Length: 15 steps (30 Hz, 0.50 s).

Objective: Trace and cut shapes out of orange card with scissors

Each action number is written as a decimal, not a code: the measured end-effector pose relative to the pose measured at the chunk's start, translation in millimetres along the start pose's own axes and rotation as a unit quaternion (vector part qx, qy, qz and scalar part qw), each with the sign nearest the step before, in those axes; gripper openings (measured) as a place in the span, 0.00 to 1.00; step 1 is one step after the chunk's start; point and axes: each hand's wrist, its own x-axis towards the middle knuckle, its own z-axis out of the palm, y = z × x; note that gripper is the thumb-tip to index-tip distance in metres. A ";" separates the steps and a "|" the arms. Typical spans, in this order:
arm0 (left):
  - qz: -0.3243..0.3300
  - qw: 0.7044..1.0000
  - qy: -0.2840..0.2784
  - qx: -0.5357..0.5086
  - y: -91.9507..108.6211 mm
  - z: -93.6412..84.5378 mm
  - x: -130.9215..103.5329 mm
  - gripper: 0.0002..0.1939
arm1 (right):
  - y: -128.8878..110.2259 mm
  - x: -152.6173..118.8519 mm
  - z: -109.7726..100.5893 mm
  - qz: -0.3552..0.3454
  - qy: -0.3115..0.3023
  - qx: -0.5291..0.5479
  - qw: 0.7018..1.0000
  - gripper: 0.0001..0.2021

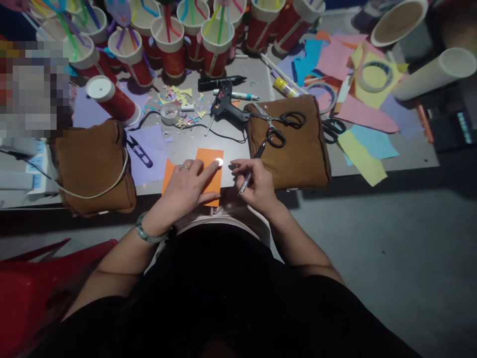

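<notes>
My left hand (190, 179) lies spread over orange paper (209, 155) at the table's front edge. Its index fingertip presses on a small white disc (219, 162) near the paper's upper right corner. Just right of the paper, my right hand (257, 184) is closed around a pen (245, 184), whose tip I cannot make out. Beyond that hand, black-handled scissors (276, 127) lie on a brown cushion (298, 164). A black glue gun (227, 107) rests at the cushion's left side.
Red paper cups (169, 54) with coloured straws crowd the back. Paper scraps (186, 94), a tape roll (170, 114) and a black marker (221, 82) lie mid-table. Left are thread snips (139, 150) and another cushion (89, 164); right, coloured paper sheets (365, 154). A red stool (33, 293) stands lower left.
</notes>
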 end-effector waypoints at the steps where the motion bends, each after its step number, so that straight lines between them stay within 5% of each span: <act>1: -0.003 1.000 -0.003 0.008 1.1 0.0 0.1 0.39 | -0.5 0.0 -1.0 -0.002 -0.003 -0.002 1.000 0.09; 7: 0.001 1.000 -0.011 0.024 7.3 -2.2 0.9 0.41 | -3.0 4.1 -4.7 -0.008 -0.007 -0.005 1.000 0.05; 15: -0.012 0.999 -0.023 0.028 11.8 -7.3 1.3 0.43 | -14.9 31.1 -26.5 0.030 -0.048 0.026 0.998 0.18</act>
